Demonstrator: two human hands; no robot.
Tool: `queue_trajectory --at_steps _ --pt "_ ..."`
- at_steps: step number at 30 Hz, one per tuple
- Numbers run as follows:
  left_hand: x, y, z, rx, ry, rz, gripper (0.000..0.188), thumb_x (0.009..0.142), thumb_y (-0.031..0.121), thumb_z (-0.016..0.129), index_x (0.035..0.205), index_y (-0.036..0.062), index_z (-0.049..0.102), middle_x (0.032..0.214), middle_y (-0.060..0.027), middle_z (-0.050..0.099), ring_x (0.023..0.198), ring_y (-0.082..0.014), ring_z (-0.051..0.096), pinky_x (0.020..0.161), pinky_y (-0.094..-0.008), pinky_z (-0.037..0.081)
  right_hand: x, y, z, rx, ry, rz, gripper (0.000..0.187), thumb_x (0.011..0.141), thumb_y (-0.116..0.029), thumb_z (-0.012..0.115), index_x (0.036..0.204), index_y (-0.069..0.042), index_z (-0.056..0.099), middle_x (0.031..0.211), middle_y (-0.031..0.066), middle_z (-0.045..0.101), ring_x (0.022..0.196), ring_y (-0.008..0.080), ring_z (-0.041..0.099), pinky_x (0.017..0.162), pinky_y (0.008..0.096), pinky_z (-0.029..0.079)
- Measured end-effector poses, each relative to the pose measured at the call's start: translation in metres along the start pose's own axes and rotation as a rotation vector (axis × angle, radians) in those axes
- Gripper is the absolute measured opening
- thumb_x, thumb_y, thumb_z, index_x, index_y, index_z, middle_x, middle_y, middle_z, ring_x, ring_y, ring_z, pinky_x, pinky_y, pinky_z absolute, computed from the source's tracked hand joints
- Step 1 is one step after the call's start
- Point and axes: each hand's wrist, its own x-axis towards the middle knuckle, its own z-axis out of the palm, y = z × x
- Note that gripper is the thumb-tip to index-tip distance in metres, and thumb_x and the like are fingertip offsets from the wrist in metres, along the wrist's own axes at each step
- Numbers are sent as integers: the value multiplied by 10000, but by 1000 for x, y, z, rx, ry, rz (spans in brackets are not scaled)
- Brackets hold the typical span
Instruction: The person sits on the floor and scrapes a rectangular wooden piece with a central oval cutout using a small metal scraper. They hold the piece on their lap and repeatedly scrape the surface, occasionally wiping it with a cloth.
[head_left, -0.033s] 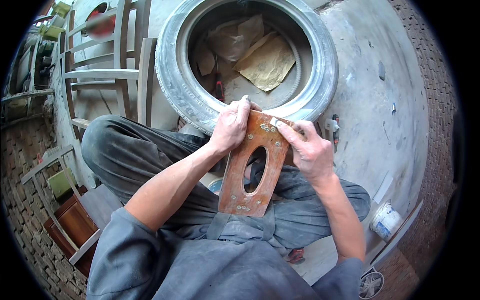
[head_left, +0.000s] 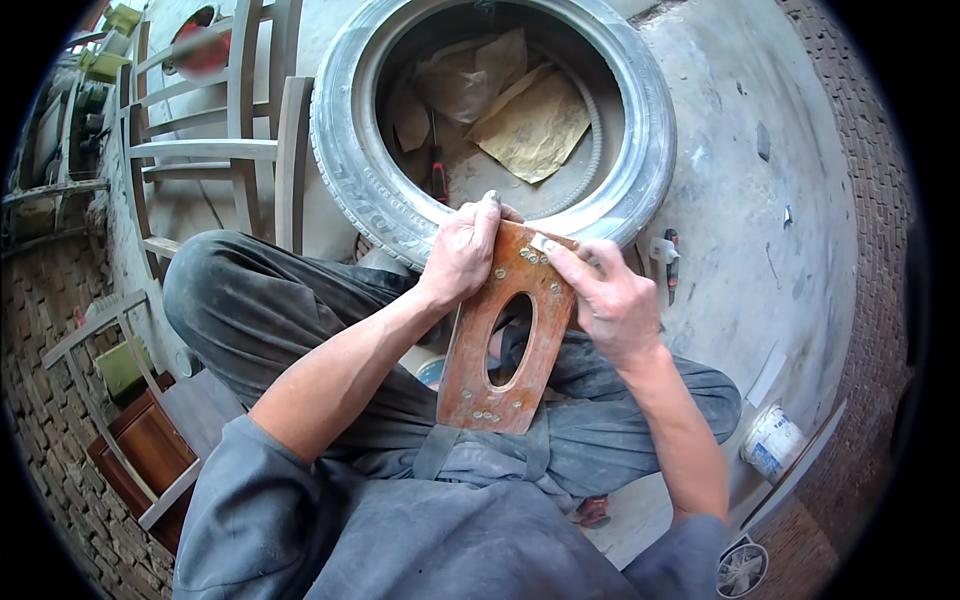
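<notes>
A reddish-brown wooden board [head_left: 463, 375] with an oval cut-out and several small brass-coloured round fittings stands tilted over my lap. My left hand [head_left: 462, 250] is closed around its upper left edge, thumb pointing up. At the board's top right corner, my right hand [head_left: 615, 300] pinches a small whitish piece [head_left: 540, 242] and presses it to the face beside the upper fittings. What the piece is made of cannot be told. The board's lower end rests against my dark, dusty trousers.
Just beyond the board lies a dusty tyre [head_left: 345, 150], with yellowish paper [head_left: 540, 125] and a red-handled screwdriver [head_left: 438, 175] inside it. Wooden chair frames [head_left: 292, 165] stand at left. A red-and-black tool [head_left: 671, 268] and a white tub [head_left: 773, 442] are on the right.
My right hand has slid slightly left along the board's top, carrying the whitish piece with it. The left hand and the board keep their place.
</notes>
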Motion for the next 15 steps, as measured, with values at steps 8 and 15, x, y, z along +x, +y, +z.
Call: queue_trajectory --at_steps 8,15 --pt "0 2 2 5 -3 2 605 1203 384 356 1077 -45 763 956 -104 771 913 -158 687 885 -325 550 -6 7 1 20 19 -15 479 850 -63 733 1299 -219 786 1039 27 651 821 204 756 634 339 631" --pt "0 4 2 9 -8 5 605 1205 377 348 1082 -50 759 947 -103 775 901 -160 694 881 -328 553 -1 3 2 -20 20 -36 503 857 -64 726 1325 -240 777 1023 13 651 811 195 756 634 343 628"
